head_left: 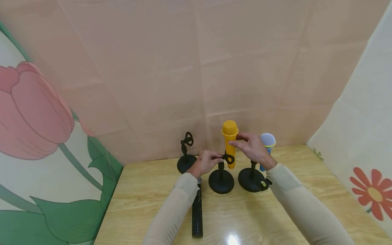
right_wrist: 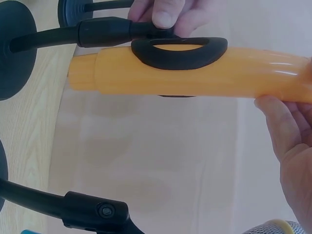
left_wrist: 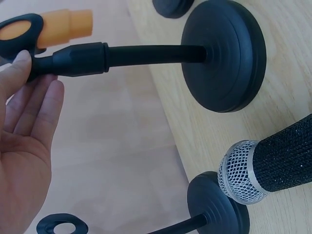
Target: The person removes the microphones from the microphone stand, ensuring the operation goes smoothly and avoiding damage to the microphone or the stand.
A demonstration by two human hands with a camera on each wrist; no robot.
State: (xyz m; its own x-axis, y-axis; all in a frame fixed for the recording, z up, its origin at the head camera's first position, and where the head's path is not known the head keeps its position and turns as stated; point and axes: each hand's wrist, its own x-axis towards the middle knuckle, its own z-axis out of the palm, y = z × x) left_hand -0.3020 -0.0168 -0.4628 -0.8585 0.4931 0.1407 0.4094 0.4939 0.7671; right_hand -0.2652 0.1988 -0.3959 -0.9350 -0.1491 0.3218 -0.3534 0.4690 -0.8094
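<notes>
An orange-yellow toy microphone (head_left: 229, 131) stands nearly upright over the middle black microphone stand (head_left: 221, 183). My right hand (head_left: 253, 149) pinches its upper body below the head, between thumb and fingers. In the right wrist view, the stand's looped clip (right_wrist: 163, 60) lies across the microphone's lower body, and a bit of black shows on the far side. With thumb and fingers, my left hand (head_left: 204, 162) grips the top of that stand, just below the clip. The stand's round base (left_wrist: 226, 56) rests on the table.
Another stand (head_left: 186, 163) with a bare clip is at the back left. To the right, a third stand (head_left: 251, 180) is beside a blue microphone (head_left: 267, 140). A black glittery microphone (head_left: 197, 214) lies on the wooden table (head_left: 137, 204) by my left forearm. A cloth backdrop (head_left: 153, 85) rises behind.
</notes>
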